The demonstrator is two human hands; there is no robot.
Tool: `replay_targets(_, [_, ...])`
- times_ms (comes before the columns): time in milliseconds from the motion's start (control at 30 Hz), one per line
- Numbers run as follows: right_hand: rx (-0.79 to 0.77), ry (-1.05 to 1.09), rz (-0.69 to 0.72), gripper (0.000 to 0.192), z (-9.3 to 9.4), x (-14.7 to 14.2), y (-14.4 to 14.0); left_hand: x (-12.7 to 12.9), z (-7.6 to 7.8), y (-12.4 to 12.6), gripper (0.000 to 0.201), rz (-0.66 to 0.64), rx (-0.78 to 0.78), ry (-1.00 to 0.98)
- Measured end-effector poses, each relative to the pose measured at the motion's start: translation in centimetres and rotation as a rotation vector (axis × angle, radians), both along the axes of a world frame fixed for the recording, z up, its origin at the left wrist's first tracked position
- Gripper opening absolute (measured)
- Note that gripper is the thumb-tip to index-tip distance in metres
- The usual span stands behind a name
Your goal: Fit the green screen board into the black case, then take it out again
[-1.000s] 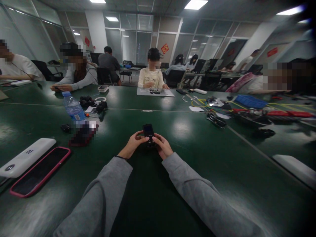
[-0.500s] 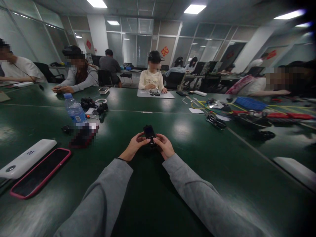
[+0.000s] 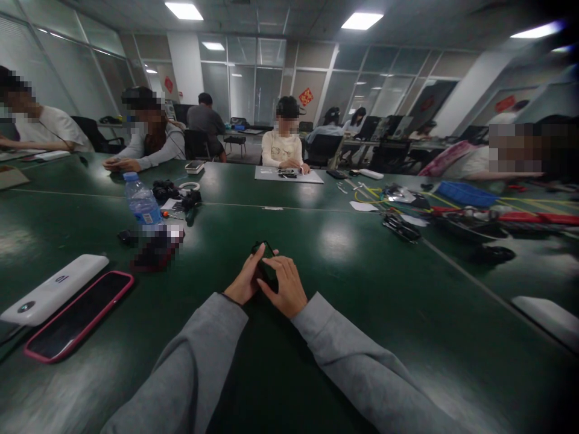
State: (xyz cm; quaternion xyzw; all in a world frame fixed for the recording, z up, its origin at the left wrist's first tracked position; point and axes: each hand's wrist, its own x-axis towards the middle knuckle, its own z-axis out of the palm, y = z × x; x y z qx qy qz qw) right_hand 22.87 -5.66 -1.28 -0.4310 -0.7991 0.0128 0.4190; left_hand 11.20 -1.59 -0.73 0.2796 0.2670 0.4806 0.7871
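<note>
My left hand (image 3: 246, 278) is closed around a small black handheld device (image 3: 270, 275), its thumb along the near side. The device is tilted, its upper edge showing as a thin dark outline past the fingertips. Over its right side lies my right hand (image 3: 288, 287), with the fingers stretched out and the thumb apart from them. Whether those fingertips touch the device I cannot tell. Much of its face is hidden behind the hands. Both hands are just above the green table (image 3: 362, 319).
To the left are a white power bank (image 3: 63, 286), a red-cased phone (image 3: 81, 316) and a water bottle (image 3: 141, 200). Cables, a blue tray (image 3: 468, 194) and black tools (image 3: 401, 228) lie at the right. A person (image 3: 284, 144) sits opposite; others sit around.
Both hands gripped the upright device with thumbs on its face. Now my right hand has loosened and spread over it, while the device has tilted in my left hand.
</note>
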Motion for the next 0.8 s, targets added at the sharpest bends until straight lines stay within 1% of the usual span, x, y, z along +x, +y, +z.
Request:
replay_targets(33, [0.004,0.061,0.015,0.040,0.1,0.0,-0.2,0.0,0.1,0.0,0.051,0.010,-0.001,0.001])
replay_targets(100, [-0.020,0.253,-0.027,0.038,0.1,0.2,-0.2,0.0,0.1,0.1,0.055,0.013,0.002,-0.006])
replay_targets(167, [-0.142,0.498,-0.083,0.036,-0.2,0.5,0.3,0.1,0.0,0.3,0.058,0.012,0.000,-0.003])
replay_targets(233, [-0.376,0.750,-0.088,0.037,-0.8,0.8,1.1,0.2,-0.2,0.4,0.061,-0.001,-0.004,0.010])
replay_targets(267, [-0.521,0.871,-0.059,0.040,-1.0,0.9,1.4,0.2,-0.3,0.4,0.062,-0.019,0.000,0.013])
replay_targets(300, [-0.673,0.981,-0.009,0.044,-1.1,0.9,1.7,0.1,-0.3,0.4,0.063,-0.045,0.009,0.014])
replay_targets(367, [-0.956,1.159,0.134,0.049,-1.1,0.8,1.9,-0.1,-0.3,0.2,0.065,-0.099,0.041,0.019])
replay_targets(433, [-1.145,1.265,0.264,0.049,-0.9,0.6,1.8,-0.3,-0.2,0.0,0.065,-0.132,0.069,0.046])
replay_targets(467, [-1.189,1.293,0.293,0.048,-0.7,0.5,1.7,-0.4,-0.1,0.0,0.065,-0.142,0.077,0.060])
replay_targets(500, [-1.199,1.310,0.300,0.048,-0.6,0.4,1.5,-0.4,0.0,-0.1,0.065,-0.148,0.080,0.069])
replay_targets(533, [-1.178,1.321,0.293,0.048,-0.5,0.3,1.4,-0.4,0.0,-0.1,0.065,-0.151,0.078,0.070])
replay_targets(600, [-1.079,1.317,0.262,0.050,-0.5,0.3,1.4,-0.1,-0.1,-0.1,0.065,-0.133,0.067,0.056])
replay_targets(667, [-0.966,1.291,0.214,0.056,-0.7,0.4,1.5,0.4,-0.2,-0.1,0.063,-0.095,0.062,0.039])
replay_targets(733, [-0.892,1.253,0.154,0.062,-1.0,0.5,1.6,0.8,-0.4,0.0,0.060,-0.065,0.075,0.026])
replay_targets(800, [-0.842,1.214,0.111,0.063,-1.3,0.7,1.7,1.0,-0.6,-0.1,0.058,-0.059,0.095,0.022])
